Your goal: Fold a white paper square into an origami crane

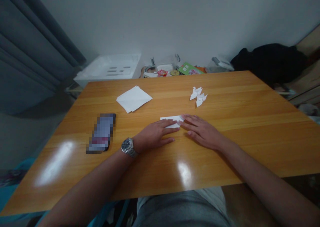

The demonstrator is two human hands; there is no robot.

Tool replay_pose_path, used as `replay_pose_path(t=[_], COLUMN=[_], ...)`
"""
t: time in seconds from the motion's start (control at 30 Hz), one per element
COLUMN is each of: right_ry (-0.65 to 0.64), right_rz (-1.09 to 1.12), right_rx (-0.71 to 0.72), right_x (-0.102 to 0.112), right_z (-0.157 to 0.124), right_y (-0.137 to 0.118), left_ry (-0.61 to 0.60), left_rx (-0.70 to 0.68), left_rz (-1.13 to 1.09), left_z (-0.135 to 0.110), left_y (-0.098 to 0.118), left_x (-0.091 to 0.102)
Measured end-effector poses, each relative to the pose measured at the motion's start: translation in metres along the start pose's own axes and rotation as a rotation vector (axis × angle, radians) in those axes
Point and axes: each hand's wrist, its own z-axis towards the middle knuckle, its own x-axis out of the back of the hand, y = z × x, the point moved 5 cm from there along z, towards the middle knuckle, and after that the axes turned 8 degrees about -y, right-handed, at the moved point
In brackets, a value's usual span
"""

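Both of my hands lie flat on a small folded white paper [172,119] in the middle of the wooden table [225,147]. My left hand [155,135], with a wristwatch [128,147] on its wrist, presses the paper's left part with stretched fingers. My right hand [202,131] rests with its fingertips on the paper's right end. Most of the paper is hidden under the fingers.
A stack of white paper squares [134,98] lies at the back left and two folded paper cranes [198,96] at the back right. A phone [102,133] lies left of my left hand. A white bin [110,68], clutter and a dark bag [270,61] sit behind the table.
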Motion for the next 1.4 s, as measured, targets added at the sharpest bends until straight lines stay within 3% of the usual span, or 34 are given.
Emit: replay_pose_path(t=[0.1, 0.33, 0.77, 1.4], right_ry=[-0.063, -0.093, 0.047, 0.075], right_rz=[-0.011, -0.015, -0.092, -0.117], right_rx=[0.040, -0.046, -0.344, -0.321], right_x=[-0.002, -0.002, 0.005, 0.003], right_z=[0.000, 0.001, -0.002, -0.003], right_y=[-0.006, -0.004, 0.023, 0.026], left_ry=[0.000, -0.006, -0.010, 0.014], left_rx=[0.000, -0.010, 0.003, -0.022], left_rz=[-0.010, -0.026, -0.027, 0.060], left_z=[-0.001, 0.000, -0.001, 0.002], left_y=[0.000, 0.000, -0.002, 0.001], left_x=[0.001, 0.003, 0.001, -0.003])
